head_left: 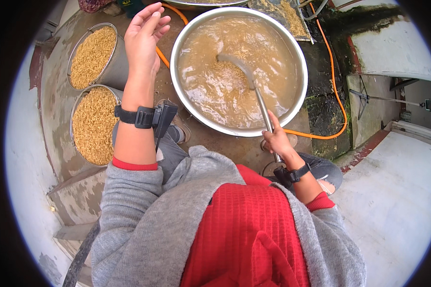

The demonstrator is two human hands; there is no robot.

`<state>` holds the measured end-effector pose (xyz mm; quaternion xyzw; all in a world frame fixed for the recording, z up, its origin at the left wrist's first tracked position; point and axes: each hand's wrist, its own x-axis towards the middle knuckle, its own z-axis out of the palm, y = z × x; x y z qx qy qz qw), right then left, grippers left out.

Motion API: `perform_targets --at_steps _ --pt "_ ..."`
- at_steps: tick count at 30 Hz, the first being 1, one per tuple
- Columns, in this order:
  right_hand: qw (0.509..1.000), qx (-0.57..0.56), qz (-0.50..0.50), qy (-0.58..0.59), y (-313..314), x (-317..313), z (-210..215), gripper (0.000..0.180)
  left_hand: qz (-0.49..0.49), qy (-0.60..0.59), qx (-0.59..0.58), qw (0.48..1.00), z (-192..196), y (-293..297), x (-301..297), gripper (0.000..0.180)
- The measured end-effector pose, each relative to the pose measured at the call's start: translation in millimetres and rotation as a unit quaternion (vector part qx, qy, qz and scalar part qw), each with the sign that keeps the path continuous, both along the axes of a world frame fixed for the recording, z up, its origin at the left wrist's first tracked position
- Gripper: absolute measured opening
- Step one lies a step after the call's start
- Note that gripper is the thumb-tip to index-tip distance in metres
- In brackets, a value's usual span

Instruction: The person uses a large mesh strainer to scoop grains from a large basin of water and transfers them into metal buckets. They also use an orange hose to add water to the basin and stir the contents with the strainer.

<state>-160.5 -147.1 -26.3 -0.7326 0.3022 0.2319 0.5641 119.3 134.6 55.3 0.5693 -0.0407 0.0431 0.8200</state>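
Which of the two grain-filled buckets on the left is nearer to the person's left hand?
The upper bucket: its rim is closer to the left hand, while the lower bucket sits farther away, toward the person's body.

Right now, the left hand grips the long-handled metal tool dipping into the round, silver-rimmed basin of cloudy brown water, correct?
No: the head view shows the right hand gripping the metal tool dipping into the basin; the left hand holds nothing.

Two hands, one long-handled tool, two buckets, two round basins (one cropped), two wristbands.
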Motion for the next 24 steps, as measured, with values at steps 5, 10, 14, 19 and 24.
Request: perform_targets --at_steps 5,10,14,19,24 --pt "0.965 -0.248 0.01 -0.081 -37 15 -12 0.064 -0.005 -0.007 -0.003 1.0 -1 1 1 0.025" --pt "0.917 -0.396 0.011 -0.052 -98 40 -48 0.059 0.003 0.001 0.0 1.0 1 1 0 0.025" --pt "0.892 -0.447 0.018 0.068 -126 34 -97 0.052 0.002 0.003 0.001 1.0 0 2 0 0.026" --pt "0.961 -0.159 -0.165 0.157 -105 9 -140 0.03 -0.013 -0.007 0.003 1.0 1 1 0 0.027" --pt "0.866 0.332 -0.342 0.152 -59 -1 -128 0.017 -0.022 -0.012 0.003 1.0 1 -6 -1 0.027"
